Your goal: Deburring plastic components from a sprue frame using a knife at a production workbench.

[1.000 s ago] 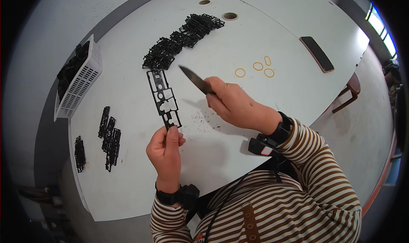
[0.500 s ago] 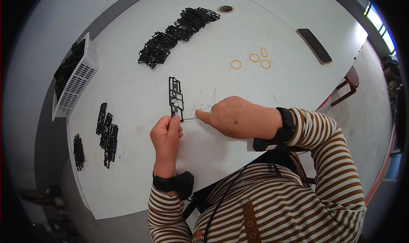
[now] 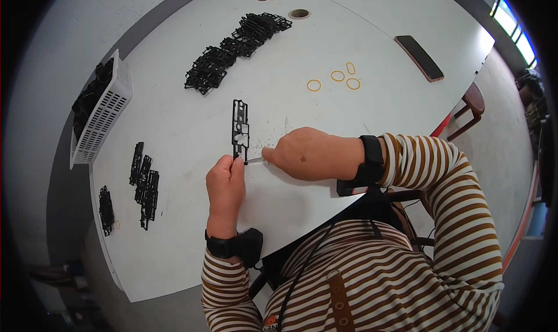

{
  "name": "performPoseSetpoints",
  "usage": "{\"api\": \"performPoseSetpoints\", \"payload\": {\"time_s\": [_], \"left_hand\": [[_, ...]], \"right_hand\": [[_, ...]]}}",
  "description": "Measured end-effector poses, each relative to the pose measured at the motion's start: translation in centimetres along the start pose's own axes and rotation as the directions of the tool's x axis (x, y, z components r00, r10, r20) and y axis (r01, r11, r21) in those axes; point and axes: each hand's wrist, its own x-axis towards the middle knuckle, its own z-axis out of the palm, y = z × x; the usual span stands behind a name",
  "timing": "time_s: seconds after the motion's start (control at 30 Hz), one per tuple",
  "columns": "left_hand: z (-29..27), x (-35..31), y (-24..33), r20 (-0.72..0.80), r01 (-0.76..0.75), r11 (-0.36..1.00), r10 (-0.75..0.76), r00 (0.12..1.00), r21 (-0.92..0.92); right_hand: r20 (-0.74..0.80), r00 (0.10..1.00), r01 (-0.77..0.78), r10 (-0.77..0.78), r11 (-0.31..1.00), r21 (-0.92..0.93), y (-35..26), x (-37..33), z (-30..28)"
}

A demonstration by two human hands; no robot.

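My left hand is closed on the lower end of a long black plastic frame, thumb on top, and holds it upright in the picture over the white table. A pale patch shows through or on the middle of the frame. My right hand is closed around a thin metal blade, whose tip meets the frame's lower right edge just above my left fingers. The blade's handle is hidden inside my right hand. Small dark crumbs lie on the table between the hands.
A heap of black frames lies at the far left; smaller stacks lie nearer. A white basket holding black parts stands at the left edge. Several yellow rubber bands and a phone lie right; a stool stands beyond.
My right hand has shifted slightly left toward the frame, and the blade now touches its lower edge. The left hand keeps its hold; the frame stands a little straighter. The whole view has shifted slightly.
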Motion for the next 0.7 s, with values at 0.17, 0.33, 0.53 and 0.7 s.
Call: {"api": "performPoseSetpoints", "payload": {"time_s": [0.17, 0.33, 0.53, 0.7], "left_hand": [[0.0, 0.1, -0.5, 0.059, 0.086, 0.993, -0.081, 0.995, -0.081], [0.2, -0.2, 0.1, 0.058, 0.094, 0.993, -0.09, 0.994, -0.07], [0.1, -0.6, 1.4, 0.011, -0.006, 0.999, 0.005, 1.0, 0.05], [0.4, -0.3, 0.2, 0.032, 0.013, 1.0, -0.013, 0.999, 0.01]], "right_hand": [[-0.02, 1.0, -0.005, 0.003, 0.994, -0.113, -0.2, 0.4, 0.0], [-0.042, 0.998, 0.042, -0.046, 0.996, -0.078, 0.2, -0.1, 0.4], [-0.068, 0.997, 0.025, -0.021, 0.999, 0.048, 0.2, -0.9, 0.3], [-0.094, 0.995, 0.016, -0.025, 0.996, -0.09, 0.3, -0.7, 0.0]]}}
